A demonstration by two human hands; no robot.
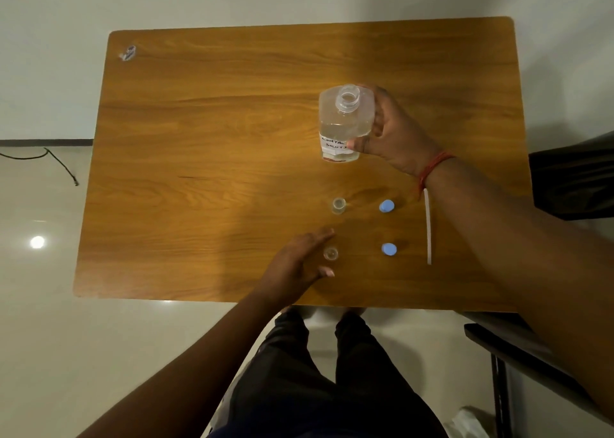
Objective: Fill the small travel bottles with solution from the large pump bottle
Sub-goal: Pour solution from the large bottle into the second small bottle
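From the head view: the right hand (392,135) grips the large bottle (345,122), pump off, neck open, clear solution inside, upright beyond the small items. The left hand (299,261) lies spread and relaxed, fingers bracketing the near travel bottle (331,253); the far travel bottle (338,204) stands just beyond its fingertips. Two blue caps (387,206) and a white tube (428,226) lie on the surface (199,138) under the right forearm. Pouring looks next: steady one small bottle, tip slowly.

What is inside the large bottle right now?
Clear liquid fills roughly the lower half of the large bottle; its neck is open, pump removed. The right hand and the label hide part of the inside.
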